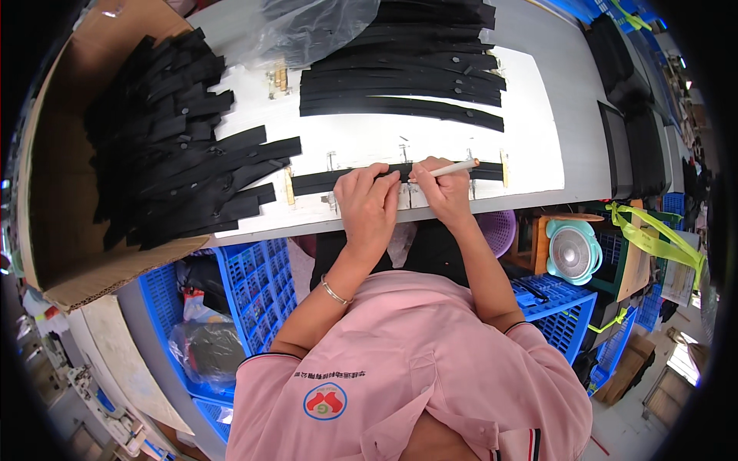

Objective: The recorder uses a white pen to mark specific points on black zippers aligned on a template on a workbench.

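A long black fabric strip (311, 182) lies across the white sheet (530, 154) near the table's front edge, between marks drawn on the sheet. My left hand (367, 206) presses the strip down near its middle, with the fingers bent and held close together. Just right of it, my right hand (446, 194) is closed around a slim white pen (453, 169). The pen slants up to the right, and its lower end meets the strip beside the left fingertips. That contact point is partly hidden by my fingers.
Black strips (400, 77) lie in rows farther back, partly under clear plastic (315, 31). A loose heap of strips (177, 146) spills from a cardboard box (54, 192) at the left. Blue crates (261, 288) and a small turquoise fan (574, 252) stand below the table edge.
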### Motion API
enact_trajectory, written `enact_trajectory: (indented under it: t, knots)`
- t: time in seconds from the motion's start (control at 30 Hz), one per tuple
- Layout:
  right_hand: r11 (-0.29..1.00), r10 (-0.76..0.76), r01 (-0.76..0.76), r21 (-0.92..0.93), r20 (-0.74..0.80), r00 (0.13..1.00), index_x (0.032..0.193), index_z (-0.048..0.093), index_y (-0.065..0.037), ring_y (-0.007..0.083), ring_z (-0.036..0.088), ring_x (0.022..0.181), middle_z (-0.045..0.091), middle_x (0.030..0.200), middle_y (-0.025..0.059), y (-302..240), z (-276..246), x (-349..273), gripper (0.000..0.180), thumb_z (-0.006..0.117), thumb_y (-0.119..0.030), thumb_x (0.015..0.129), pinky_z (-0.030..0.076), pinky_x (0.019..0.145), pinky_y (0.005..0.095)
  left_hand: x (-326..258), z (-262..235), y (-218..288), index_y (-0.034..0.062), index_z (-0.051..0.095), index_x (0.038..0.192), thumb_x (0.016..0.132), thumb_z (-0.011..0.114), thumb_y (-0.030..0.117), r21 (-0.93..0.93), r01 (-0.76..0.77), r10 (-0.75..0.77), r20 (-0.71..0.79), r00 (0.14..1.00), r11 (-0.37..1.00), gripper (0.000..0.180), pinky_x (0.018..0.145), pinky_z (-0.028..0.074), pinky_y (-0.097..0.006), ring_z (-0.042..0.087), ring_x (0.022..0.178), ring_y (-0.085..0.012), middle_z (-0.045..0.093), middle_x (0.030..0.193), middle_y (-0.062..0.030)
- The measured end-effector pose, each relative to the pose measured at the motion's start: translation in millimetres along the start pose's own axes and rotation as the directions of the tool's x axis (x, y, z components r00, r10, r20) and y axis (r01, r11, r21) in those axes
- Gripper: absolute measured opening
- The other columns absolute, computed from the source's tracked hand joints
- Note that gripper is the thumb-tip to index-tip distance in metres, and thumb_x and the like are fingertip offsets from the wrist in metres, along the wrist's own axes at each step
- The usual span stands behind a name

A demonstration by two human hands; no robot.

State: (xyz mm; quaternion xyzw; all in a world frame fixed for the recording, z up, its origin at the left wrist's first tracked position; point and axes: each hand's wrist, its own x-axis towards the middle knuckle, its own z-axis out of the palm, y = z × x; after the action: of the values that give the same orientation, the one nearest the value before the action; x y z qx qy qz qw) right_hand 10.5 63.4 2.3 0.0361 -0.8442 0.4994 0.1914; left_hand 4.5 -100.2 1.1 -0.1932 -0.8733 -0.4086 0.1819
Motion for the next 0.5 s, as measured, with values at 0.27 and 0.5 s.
enact_trajectory:
  t: [0.27,0.5]
  knots:
    - [1.0,-0.001,0.001,-0.002,0.065,0.998,0.076,0.07,0.0,0.0182,0.06,0.061,0.069,0.07,0.0077,-1,-8,-3,0.02,0.065,-0.007,0.094,0.045,0.059,0.0322,0,1,-1,0.0082,0.077,0.098,0.081,0.079,0.006,0.024,-0.017,0.017,0.009,1.0,1.0,0.017,0.095,0.041,-0.04,0.062,0.102,-0.0253,0.07,0.107,-0.0031]
    - [0.961,0.226,-0.181,0.208,-0.22,0.949,0.084,0.07,0.003,0.0111,0.058,0.067,0.068,0.076,0.0057,9,-67,-17,0.024,0.059,-0.011,0.1,0.045,0.063,0.0277,-1,-1,-1,0.0074,0.075,0.101,0.084,0.077,0.006,0.036,-0.03,0.028,0.041,0.999,0.999,0.017,0.097,0.04,-0.042,0.06,0.106,-0.0264,0.069,0.11,-0.0041]
